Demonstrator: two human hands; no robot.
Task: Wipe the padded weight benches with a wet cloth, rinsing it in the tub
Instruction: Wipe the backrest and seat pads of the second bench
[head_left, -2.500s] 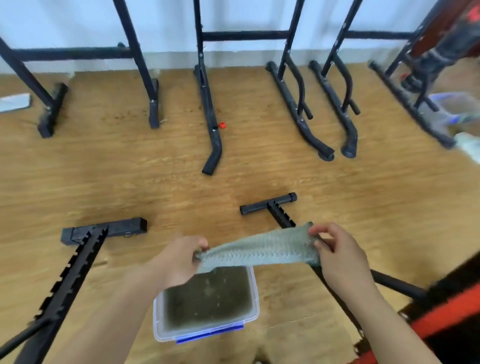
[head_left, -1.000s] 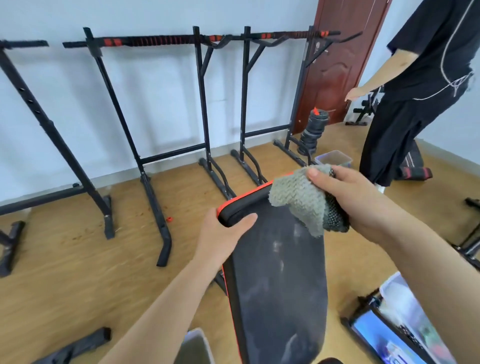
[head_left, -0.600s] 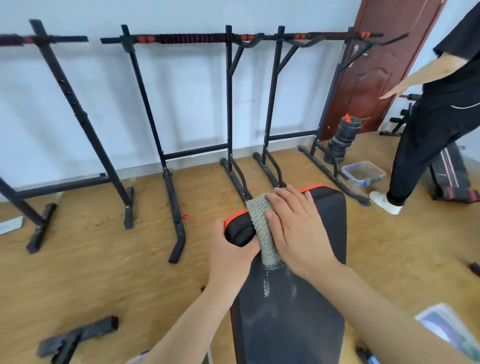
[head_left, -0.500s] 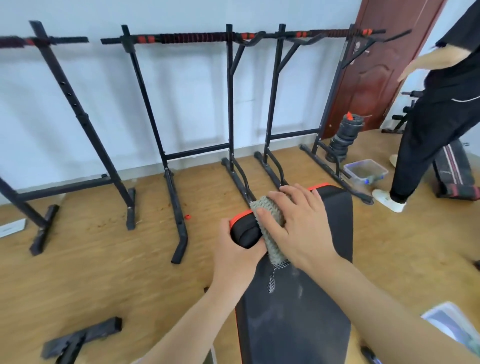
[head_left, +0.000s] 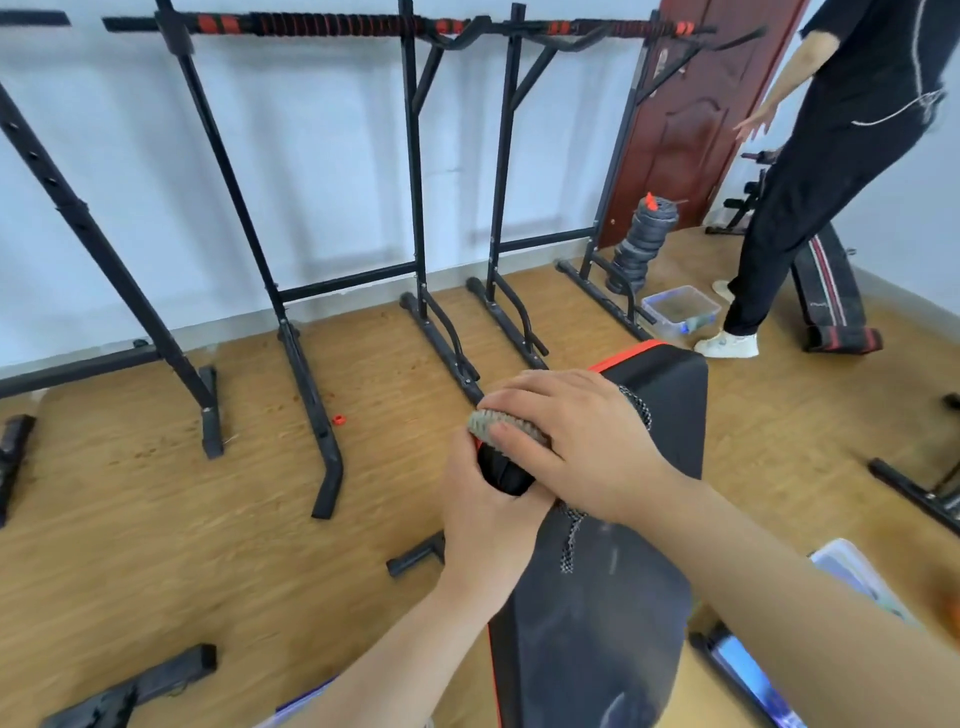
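A black padded bench (head_left: 613, 597) with orange trim slopes up in front of me. My left hand (head_left: 483, 514) grips its upper left corner, fingers curled round the edge. My right hand (head_left: 576, 441) lies flat on a grey knitted cloth (head_left: 491, 422) and presses it against the top of the pad. Most of the cloth is hidden under that palm; one mesh strip hangs down the pad. A clear tub (head_left: 680, 307) with dark water stands far right by a stack of weight plates.
Black pull-up racks (head_left: 415, 218) line the white wall behind the bench. A person in black (head_left: 841, 156) stands at the right by a brown door, beside another bench (head_left: 831, 296). Loose black frame parts (head_left: 130, 691) lie on the wooden floor at lower left.
My right hand has slid the cloth left along the top of the pad toward the corner under my left hand. The view has come closer to the bench.
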